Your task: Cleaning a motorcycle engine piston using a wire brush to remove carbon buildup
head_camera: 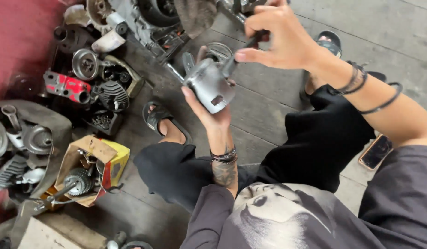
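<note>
Cradling a grey, cylindrical metal piston [210, 86] in its palm, the left hand [209, 110] is raised in front of the person, fingers curled up around the part's underside and thumb side so that it is clamped on it. The piston sits tilted, its skirt with a small rectangular cut-out facing the camera. The right hand [279, 37] is above and to the right of it, fingers pinched together on the dark handle of a slim tool [241, 54], whose lower end reaches down to the top of the piston and touches it. Black bands circle both wrists.

Below the hands lies a grey concrete floor [269, 106], on which the person squats in black trousers and black sandals [160, 117]. To the left, well apart from the hands, a heap of worn engine parts [96, 74] is spread out: a finned cylinder, round metal covers and a red housing. Nearer the bottom left, an open brown and yellow cardboard box [91, 161] holds a toothed gear on a shaft. A dark-screened phone [375, 151] lies flat on the floor at the right, just beside the person's knee.
</note>
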